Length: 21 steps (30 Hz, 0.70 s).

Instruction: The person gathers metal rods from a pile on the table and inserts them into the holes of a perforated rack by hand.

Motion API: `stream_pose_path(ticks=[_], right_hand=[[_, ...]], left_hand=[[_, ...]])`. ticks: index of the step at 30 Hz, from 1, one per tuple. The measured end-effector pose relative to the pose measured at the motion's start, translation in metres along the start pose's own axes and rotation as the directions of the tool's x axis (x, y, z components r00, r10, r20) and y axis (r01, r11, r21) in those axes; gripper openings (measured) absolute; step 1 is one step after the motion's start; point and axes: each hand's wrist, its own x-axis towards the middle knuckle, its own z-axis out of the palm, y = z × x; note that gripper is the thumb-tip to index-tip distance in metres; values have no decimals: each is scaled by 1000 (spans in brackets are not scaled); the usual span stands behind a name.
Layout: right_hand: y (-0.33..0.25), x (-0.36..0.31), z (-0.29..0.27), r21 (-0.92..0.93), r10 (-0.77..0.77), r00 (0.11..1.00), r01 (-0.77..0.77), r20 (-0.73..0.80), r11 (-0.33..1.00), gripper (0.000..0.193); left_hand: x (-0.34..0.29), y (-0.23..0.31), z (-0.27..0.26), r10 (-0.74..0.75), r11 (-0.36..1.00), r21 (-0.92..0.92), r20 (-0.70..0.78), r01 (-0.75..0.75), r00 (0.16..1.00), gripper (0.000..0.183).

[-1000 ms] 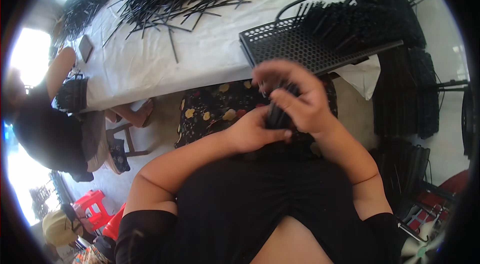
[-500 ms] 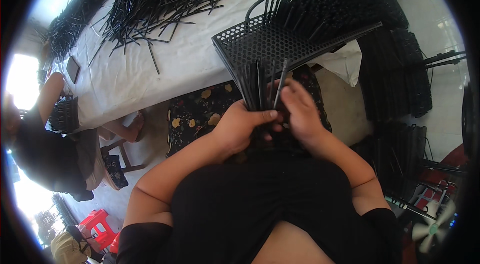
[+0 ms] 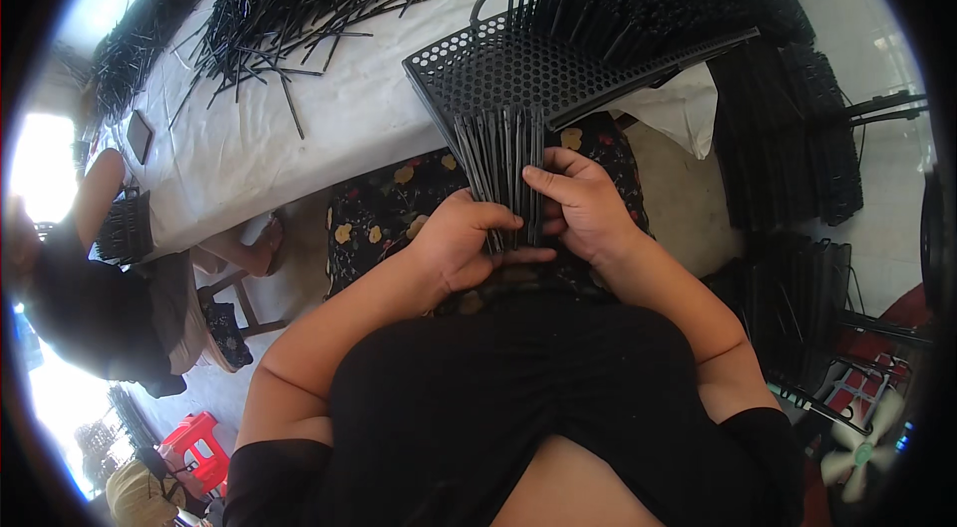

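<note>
My left hand is closed round the lower part of a fanned bundle of thin black sticks, thumb across the front. At the bundle's right side my right hand pinches the outermost sticks between thumb and fingers. The sticks stand side by side with their tips pointing away from me. Just beyond them is a black perforated metal basket on the table edge, and the tips overlap its near side. Many more black sticks are packed in the basket's right part. My fingers behind the bundle are partly hidden.
A white-covered table bears a large loose heap of black sticks and a dark flat device. A person sits at the left. Stacked black racks and a fan are on the right. Dark flowered cloth lies before me.
My right hand has brought a single stick, held apart at an angle before, up against the bundle's right side. The sticks now fan out more evenly. The view has shifted slightly.
</note>
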Motion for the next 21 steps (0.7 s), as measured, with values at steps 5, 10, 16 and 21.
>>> stream_pose_path(ticks=[5,10,16,21], right_hand=[[4,0,-2,61,-15,1000,14,9,998,23],[13,2,3,100,-37,999,37,3,994,23],[15,1,4,73,-16,999,13,40,997,22],[7,0,11,123,28,1000,-29,11,992,21]], left_hand=[[-2,3,3,7,1000,23,-45,-6,999,38],[-5,5,-1,-46,998,36,-11,46,999,35],[-7,9,0,16,990,138,-83,-5,996,37],[-10,14,-4,0,997,72,-11,1,1000,37]])
